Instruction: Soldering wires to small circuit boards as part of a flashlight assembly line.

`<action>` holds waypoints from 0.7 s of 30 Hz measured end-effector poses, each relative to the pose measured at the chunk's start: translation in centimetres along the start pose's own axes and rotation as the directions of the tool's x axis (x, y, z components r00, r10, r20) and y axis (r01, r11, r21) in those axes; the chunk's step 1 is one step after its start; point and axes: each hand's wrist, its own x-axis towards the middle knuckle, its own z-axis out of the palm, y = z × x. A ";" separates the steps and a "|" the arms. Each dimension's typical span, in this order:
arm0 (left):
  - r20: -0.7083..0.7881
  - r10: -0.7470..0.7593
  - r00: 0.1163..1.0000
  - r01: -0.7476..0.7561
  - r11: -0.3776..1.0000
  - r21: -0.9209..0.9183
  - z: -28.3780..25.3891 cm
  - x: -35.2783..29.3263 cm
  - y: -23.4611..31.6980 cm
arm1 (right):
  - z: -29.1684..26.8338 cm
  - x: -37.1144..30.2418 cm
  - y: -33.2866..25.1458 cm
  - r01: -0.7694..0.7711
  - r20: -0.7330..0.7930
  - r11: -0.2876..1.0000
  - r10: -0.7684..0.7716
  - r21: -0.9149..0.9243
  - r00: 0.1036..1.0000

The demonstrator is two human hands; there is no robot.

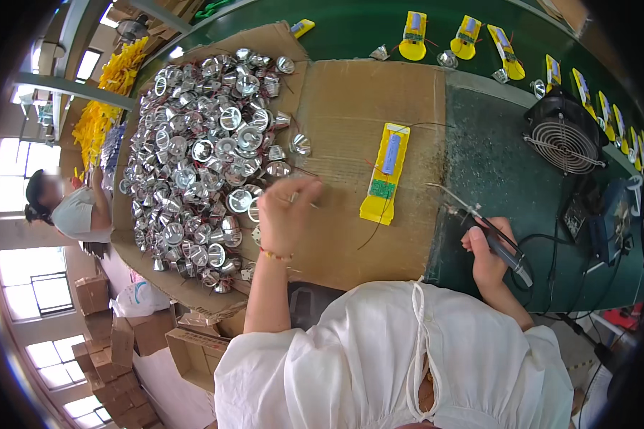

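My left hand [288, 207] is over the cardboard at the right edge of a big heap of silvery lamp reflectors [202, 150] with thin wires. Its fingers look curled but are smeared by motion, so anything in them cannot be made out. My right hand [488, 259] is closed around a dark soldering iron [504, 250], whose thin tip points up and left. Between the hands lies a yellow plastic housing [401, 139] on the cardboard. It carries a blue battery cell [391, 154], a green circuit board [382, 188] and loose dark wires at both ends.
Several more yellow housings [413, 50] with reflectors beside them line the far green surface. At the right stand a black fan [562, 139] with a round grille and a blue-grey box [612, 222] with cables. A cardboard sheet [365, 93] covers the bench middle. Another person [79, 207] is at the far left.
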 end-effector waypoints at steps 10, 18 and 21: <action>0.129 0.230 0.965 -0.235 0.972 0.025 6.5 -3.1 0.0 | 2.7 0.2 -0.8 0.111 0.263 0.968 -0.049 -0.225 0.964; 0.140 0.159 0.977 -0.151 0.986 -0.068 6.9 -2.8 0.2 | 3.6 0.6 -0.9 0.020 0.234 0.968 0.040 -0.249 0.971; 0.115 0.164 0.980 -0.157 0.985 -0.067 6.9 -2.8 0.2 | 3.8 0.7 -0.9 0.013 0.237 0.970 0.046 -0.241 0.970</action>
